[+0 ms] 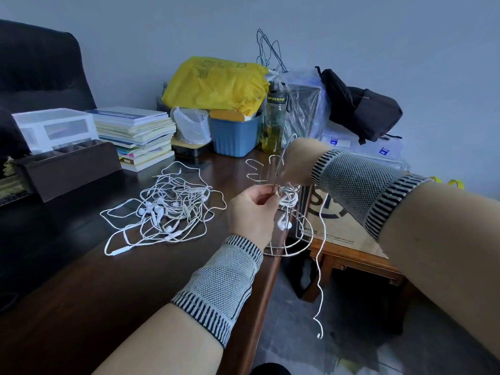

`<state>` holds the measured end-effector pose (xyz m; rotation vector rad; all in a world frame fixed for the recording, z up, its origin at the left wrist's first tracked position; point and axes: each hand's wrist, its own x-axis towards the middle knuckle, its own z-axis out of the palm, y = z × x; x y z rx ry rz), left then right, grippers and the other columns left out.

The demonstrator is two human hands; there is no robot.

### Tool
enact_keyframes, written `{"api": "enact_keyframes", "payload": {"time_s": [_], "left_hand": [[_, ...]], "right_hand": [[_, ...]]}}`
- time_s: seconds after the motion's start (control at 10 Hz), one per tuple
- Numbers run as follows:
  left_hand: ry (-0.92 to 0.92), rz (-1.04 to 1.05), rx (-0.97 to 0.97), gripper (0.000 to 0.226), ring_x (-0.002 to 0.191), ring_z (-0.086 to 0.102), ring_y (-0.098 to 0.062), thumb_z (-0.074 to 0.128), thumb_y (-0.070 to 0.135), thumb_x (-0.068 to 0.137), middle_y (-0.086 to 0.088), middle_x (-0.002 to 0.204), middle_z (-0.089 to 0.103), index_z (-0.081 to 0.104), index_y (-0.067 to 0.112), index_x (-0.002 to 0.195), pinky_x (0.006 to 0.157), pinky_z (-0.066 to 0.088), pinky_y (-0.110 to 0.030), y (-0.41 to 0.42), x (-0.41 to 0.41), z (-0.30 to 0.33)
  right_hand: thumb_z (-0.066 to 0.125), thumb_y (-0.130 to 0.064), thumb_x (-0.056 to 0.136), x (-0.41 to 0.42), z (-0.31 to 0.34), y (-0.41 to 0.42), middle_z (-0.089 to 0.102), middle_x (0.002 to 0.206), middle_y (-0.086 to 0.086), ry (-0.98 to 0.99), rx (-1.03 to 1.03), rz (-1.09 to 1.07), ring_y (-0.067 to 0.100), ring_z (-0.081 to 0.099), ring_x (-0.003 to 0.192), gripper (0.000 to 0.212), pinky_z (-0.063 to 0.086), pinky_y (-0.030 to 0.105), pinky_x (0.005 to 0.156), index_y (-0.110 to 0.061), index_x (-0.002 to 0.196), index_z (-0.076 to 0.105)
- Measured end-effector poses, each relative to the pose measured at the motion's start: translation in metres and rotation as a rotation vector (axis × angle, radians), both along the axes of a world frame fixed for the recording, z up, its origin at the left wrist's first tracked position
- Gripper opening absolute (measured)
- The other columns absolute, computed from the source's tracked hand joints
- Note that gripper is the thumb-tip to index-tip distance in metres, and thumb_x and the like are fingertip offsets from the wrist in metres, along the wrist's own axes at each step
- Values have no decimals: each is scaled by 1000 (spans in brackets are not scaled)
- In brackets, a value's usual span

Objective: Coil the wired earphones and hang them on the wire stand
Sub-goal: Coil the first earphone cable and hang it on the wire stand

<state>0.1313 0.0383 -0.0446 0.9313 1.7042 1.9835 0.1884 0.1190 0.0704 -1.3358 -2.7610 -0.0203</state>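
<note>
1. While our left hand [250, 212] pinches the thin upright rod of the wire stand [286, 234] between thumb and fingers, the stand stays steady at the right edge of the dark table [135, 280]; we judge that grip is there to stop the light frame tipping as cord is laid on it.
2. Our right hand [297, 161] reaches in just behind the stand's hooks. Its fingers are hidden by the wrist and a blurred twisted wire, so we cannot tell whether it is open or gripping.
3. One set of earphones [288, 200] sits as a small white bundle on a ring of the stand, touching our left fingertips, with an earbud hanging just below.
4. A loose cord tail [320, 266] drops from that bundle past the table edge toward the floor, plug end lowest; we read this as a coil not yet finished, since the slack hangs free.
5. Left of the stand lies the tangled pile of earphones [165, 209], near enough for an easy reach yet apart from the stand's base, which keeps waiting sets from snagging the one in hand.
6. Books [135, 136], a blue bin [235, 138] and a bottle [273, 123] crowd the far side.
</note>
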Motion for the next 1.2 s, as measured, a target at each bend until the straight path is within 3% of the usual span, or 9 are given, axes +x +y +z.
{"api": "enact_keyframes", "payload": {"time_s": [0.1, 0.2, 0.4, 0.6, 0.8, 0.9, 1.0, 1.1, 1.2], "left_hand": [[42, 60, -8, 13, 79, 70, -7, 74, 14, 83, 8, 82, 74, 72, 27, 83, 76, 56, -23, 2, -1, -2], [28, 91, 0, 15, 77, 69, -7, 74, 12, 83, 6, 82, 73, 67, 25, 82, 71, 54, -18, 2, -3, -3], [-21, 106, 26, 17, 74, 68, -6, 74, 9, 83, 2, 83, 72, 63, 22, 83, 64, 51, -10, 3, -2, -3], [-4, 86, 0, 10, 71, 65, -1, 75, 12, 83, 8, 80, 69, 68, 15, 90, 60, 48, -5, 3, -7, -2], [160, 107, -133, 18, 64, 58, 3, 71, 26, 87, 8, 80, 68, 75, 14, 99, 56, 40, -1, 2, -9, -2], [169, 125, -161, 14, 67, 59, 0, 70, 27, 87, 10, 81, 70, 76, 17, 96, 64, 46, -10, 2, -13, -2], [81, 146, -130, 6, 77, 63, -13, 69, 13, 87, 12, 73, 63, 73, 15, 85, 78, 49, -23, 5, -17, -1], [-36, 111, -81, 9, 63, 56, -15, 64, -2, 86, 6, 67, 61, 72, 3, 84, 71, 45, -27, 8, -21, 0], [-20, 153, -68, 11, 60, 59, -8, 70, 9, 86, 14, 63, 62, 75, 5, 94, 63, 51, -21, 7, -27, -1]], "right_hand": [[49, -24, 98, -8, 3, -7, 60, 96, 8, -104, -52, 24, 17, 61, 85, 29, 55, 27, 76, 2, 105, 60], [54, -23, 94, -11, 4, -11, 49, 69, 0, -174, -25, 107, 10, 42, 57, 25, 39, 21, 53, -1, 100, 65], [58, -24, 92, -6, 5, -11, 47, 66, -4, -167, -11, 185, 19, 51, 74, 26, 44, 28, 67, -5, 106, 68], [52, -32, 94, 1, 6, -22, 46, 64, 3, -59, -115, 164, 14, 42, 53, 33, 39, 23, 49, -7, 74, 58], [55, -23, 90, 1, -10, -31, 61, 76, 3, 55, 32, 129, 17, 55, 66, 24, 46, 23, 54, -6, 91, 72], [50, -16, 91, 0, -18, -40, 65, 96, 3, 56, 175, 154, 19, 60, 84, 24, 53, 29, 72, -11, 102, 71], [53, -8, 87, 5, -30, -53, 51, 100, 3, 23, 360, 235, 20, 48, 86, 21, 45, 31, 67, -11, 102, 67], [64, -6, 69, 15, -55, -61, 56, 82, 9, 184, 681, 386, 27, 55, 69, 3, 32, 27, 49, -5, 71, 66], [57, -8, 70, 22, -81, -55, 57, 72, 8, 543, 645, 415, 27, 55, 52, 11, 35, 23, 42, -6, 62, 64]]}}
